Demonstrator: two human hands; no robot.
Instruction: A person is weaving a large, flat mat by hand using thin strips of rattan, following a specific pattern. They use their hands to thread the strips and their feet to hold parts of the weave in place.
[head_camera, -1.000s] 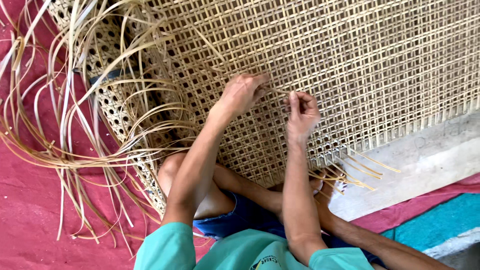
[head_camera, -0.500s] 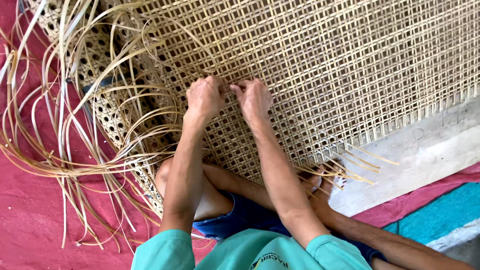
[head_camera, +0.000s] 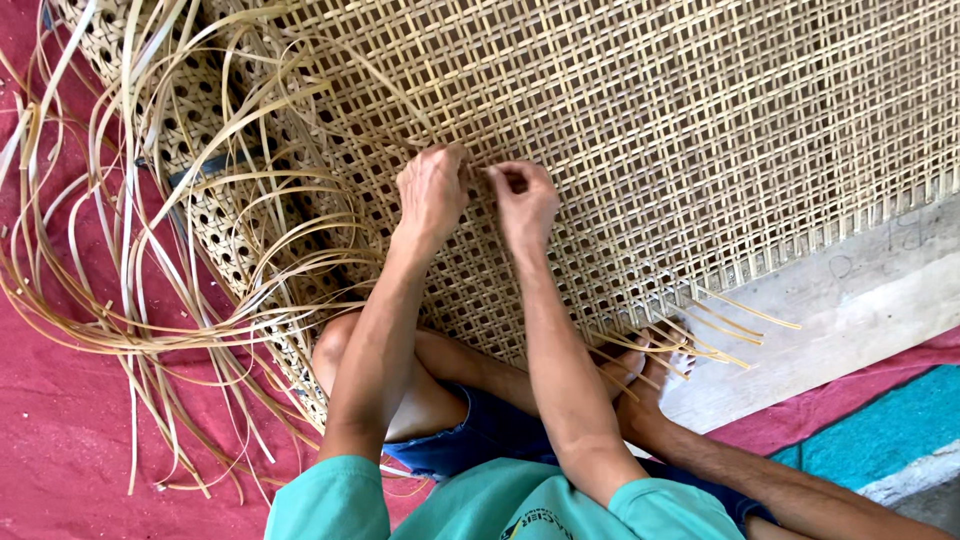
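Both hands meet at the middle of the wide pale open-weave cane mat (head_camera: 700, 130), which lies across the person's lap and the red floor cloth (head_camera: 60, 440). The left hand (head_camera: 432, 190) has its fingers curled together, pinching a thin tan cane strip (head_camera: 380, 85) that arcs up over the weave. The right hand (head_camera: 524, 200) sits just beside it, fingertips pressed shut on the mat's strands. Loose cane strips (head_camera: 130, 300) fan out at the left.
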